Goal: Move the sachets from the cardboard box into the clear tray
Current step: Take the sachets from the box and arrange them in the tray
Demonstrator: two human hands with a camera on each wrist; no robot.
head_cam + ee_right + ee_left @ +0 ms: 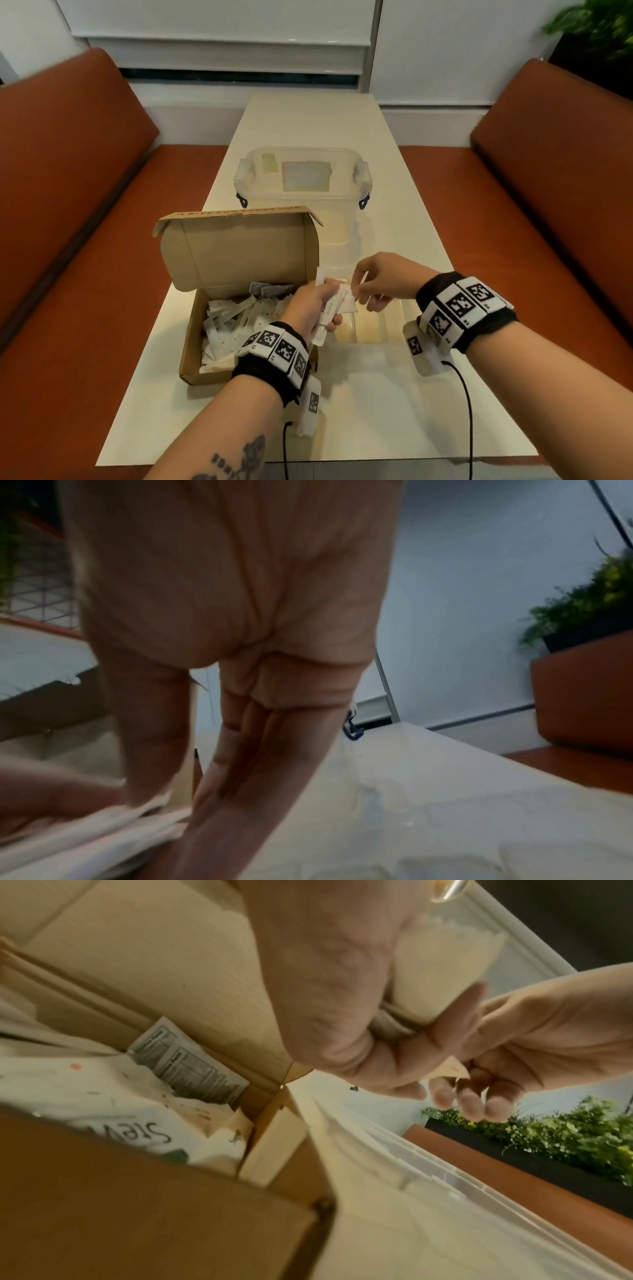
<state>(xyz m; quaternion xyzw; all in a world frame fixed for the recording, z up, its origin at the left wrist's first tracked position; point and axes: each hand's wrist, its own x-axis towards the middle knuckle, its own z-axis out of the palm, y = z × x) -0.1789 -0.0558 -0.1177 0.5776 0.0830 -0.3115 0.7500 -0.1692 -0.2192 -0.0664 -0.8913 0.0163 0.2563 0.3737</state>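
Note:
The open cardboard box (191,342) sits at the left of the table and holds several white sachets (233,318). Just right of it lies the clear tray (373,329), its rim also showing in the left wrist view (428,1161). My left hand (318,305) grips a bundle of sachets (334,306) above the box's right edge, with the bundle reaching over the tray. My right hand (363,291) meets it from the right and pinches one sachet (452,1069) from the bundle between thumb and fingers. The right wrist view shows its fingers (232,750) on the blurred white sachets (103,840).
A tall clear lidded tub (301,185) stands behind the box and tray. The box's lid (239,250) stands upright at the back. Orange benches (68,205) flank the narrow white table (376,411). A plant (596,27) is at the far right.

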